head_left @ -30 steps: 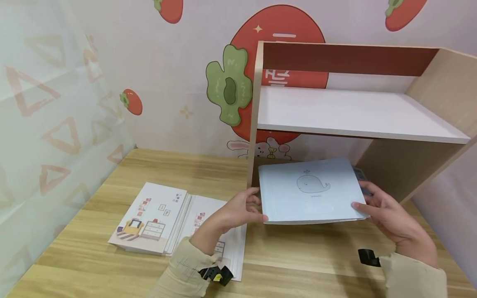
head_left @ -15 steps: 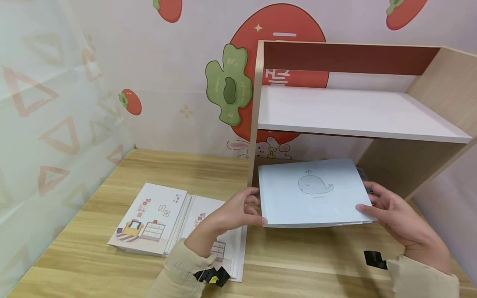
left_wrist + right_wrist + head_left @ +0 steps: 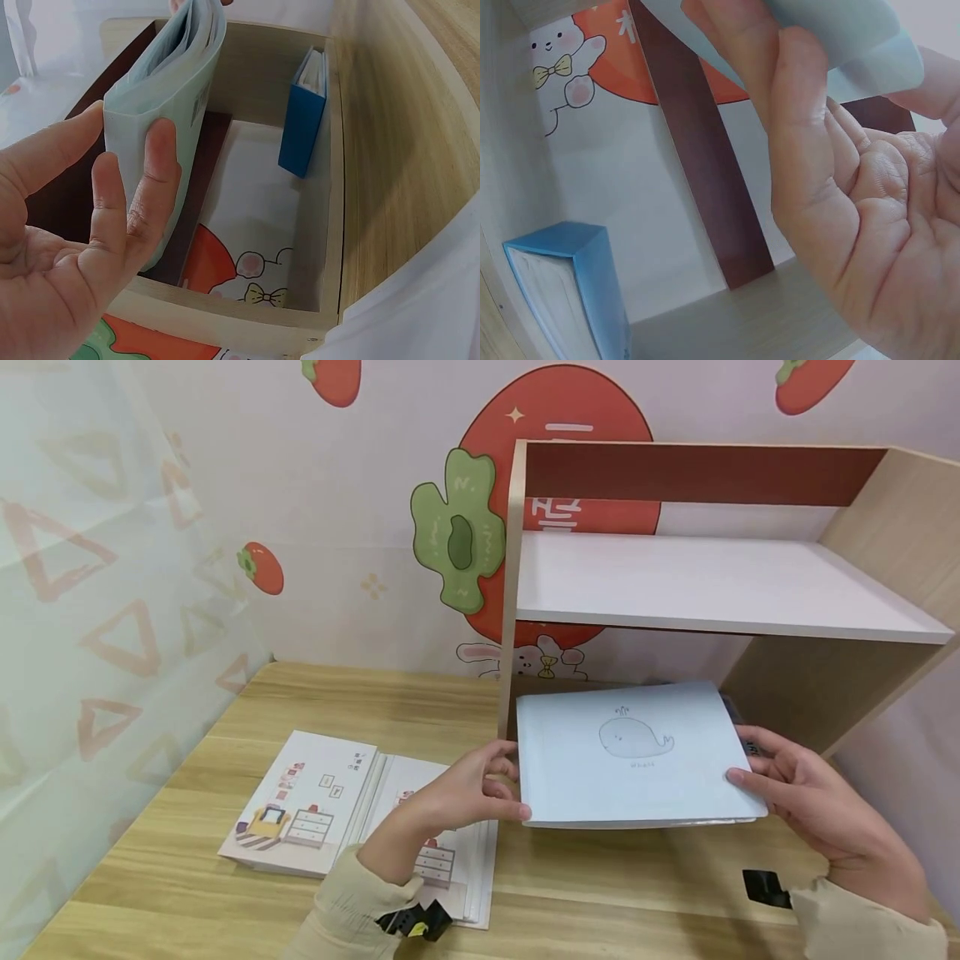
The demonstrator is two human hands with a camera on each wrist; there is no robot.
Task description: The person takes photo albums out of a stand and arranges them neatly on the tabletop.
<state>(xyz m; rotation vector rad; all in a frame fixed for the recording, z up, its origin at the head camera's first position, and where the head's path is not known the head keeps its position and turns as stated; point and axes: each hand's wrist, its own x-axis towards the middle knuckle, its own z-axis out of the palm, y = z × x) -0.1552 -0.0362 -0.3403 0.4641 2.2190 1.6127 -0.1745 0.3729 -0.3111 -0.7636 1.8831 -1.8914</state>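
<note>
A light blue folder [image 3: 637, 777] with a whale drawing on its cover is held in front of the shelf's lower compartment, tilted toward me. My left hand [image 3: 476, 789] pinches its left spine end, thumb at the near corner and fingers along the spine. Loose sheets show inside the folder [image 3: 169, 90] in the left wrist view. My right hand [image 3: 798, 785] grips the opposite edge, thumb on the cover and fingers underneath. Behind the folder, in the lower compartment, is a thick blue book [image 3: 304, 124], mostly hidden in the head view.
A wooden shelf unit [image 3: 512, 585] with a white upper board [image 3: 720, 581] stands at the back right of the table [image 3: 180, 827]. Two white books, a left one [image 3: 307, 802] and a right one [image 3: 468, 860], lie to the left, the right one partly under my left forearm.
The folder has come slightly toward me and its right end has shifted right. My right hand has moved right with it, while my left hand has slid slightly left.
</note>
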